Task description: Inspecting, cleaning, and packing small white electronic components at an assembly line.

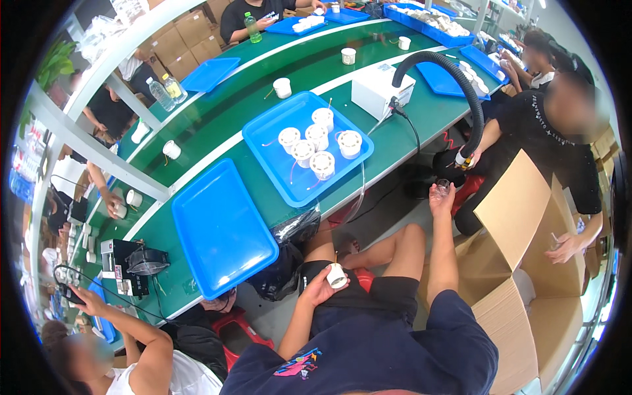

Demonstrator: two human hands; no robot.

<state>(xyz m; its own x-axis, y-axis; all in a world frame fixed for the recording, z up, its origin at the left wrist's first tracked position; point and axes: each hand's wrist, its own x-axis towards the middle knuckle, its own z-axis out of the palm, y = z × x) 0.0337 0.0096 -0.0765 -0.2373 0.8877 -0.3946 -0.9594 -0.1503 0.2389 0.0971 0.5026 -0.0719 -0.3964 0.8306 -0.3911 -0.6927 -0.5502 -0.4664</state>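
In my left hand [317, 287], above my lap, is a small white round housing [337, 276] with a thin wire rising from it. The fingers are wrapped round its side. My right hand [442, 197] is stretched out forward and to the right, past my knee. It grips a small clear plastic piece [444, 184], whose exact kind is too small to make out. On the bench ahead, a blue tray [263, 135] bears several similar white housings [318, 137] with short wires. Nearer to me lies a bare blue tray [224, 227].
A large open cardboard box [507, 329] stands to my right, flaps raised. A flexible black hose [475, 99] arches from a white box-shaped machine [382, 92]. White housings stand along the green conveyor belt [224, 118]. Co-workers sit at right and lower left; a black device [128, 266] is at left.
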